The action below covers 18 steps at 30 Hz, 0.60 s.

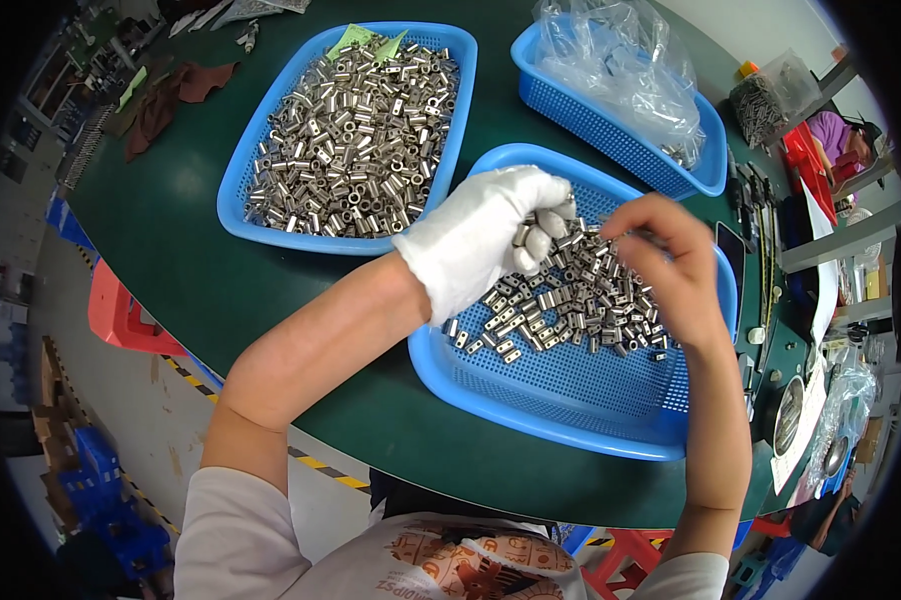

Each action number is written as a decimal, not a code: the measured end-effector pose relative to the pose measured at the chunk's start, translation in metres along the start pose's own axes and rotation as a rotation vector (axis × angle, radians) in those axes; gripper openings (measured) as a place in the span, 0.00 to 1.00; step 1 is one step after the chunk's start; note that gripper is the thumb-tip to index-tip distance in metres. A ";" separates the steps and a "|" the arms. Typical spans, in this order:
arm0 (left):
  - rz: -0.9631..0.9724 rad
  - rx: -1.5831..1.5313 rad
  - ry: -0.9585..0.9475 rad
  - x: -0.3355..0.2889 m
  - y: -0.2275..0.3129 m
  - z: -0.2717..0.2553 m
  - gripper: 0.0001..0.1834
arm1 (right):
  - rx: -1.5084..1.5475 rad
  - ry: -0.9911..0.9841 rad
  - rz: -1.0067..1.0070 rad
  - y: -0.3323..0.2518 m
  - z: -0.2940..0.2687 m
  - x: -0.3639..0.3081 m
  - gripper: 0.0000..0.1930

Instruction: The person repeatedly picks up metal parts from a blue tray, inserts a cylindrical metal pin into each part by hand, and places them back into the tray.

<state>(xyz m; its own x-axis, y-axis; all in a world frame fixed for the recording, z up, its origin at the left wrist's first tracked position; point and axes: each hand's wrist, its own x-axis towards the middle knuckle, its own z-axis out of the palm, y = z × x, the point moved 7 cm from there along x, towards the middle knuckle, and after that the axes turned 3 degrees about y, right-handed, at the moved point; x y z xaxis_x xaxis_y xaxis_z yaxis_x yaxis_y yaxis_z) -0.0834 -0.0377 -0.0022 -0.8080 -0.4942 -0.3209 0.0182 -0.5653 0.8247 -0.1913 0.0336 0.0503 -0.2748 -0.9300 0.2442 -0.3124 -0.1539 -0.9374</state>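
White cloth covered the left hand (491,232) in the head view, its fingers curled nearly closed around a few metal pieces above the front blue basket (571,395). Over that basket's right half, the bare right hand (679,268) was half curled; blur hid whether it gripped anything. Loose metal pieces (551,300) lay heaped inside the basket; beyond it stood a bag-filled basket (611,140).
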 end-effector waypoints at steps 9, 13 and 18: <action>-0.029 -0.205 -0.075 0.003 -0.002 0.003 0.10 | -1.003 -0.361 -0.319 0.019 0.035 -0.006 0.03; 0.001 -0.044 -0.045 0.003 -0.004 -0.001 0.09 | -0.604 -0.075 -0.165 0.006 0.012 0.002 0.04; -0.057 0.084 -0.074 -0.002 -0.007 0.009 0.11 | -0.202 0.092 -0.010 0.010 0.002 0.000 0.07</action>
<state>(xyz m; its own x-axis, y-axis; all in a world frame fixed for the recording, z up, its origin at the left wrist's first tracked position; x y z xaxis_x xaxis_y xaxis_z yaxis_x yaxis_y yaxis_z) -0.0870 -0.0265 -0.0029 -0.8475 -0.4109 -0.3361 -0.0760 -0.5327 0.8429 -0.1928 0.0314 0.0409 -0.3495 -0.8932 0.2830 -0.4885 -0.0840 -0.8685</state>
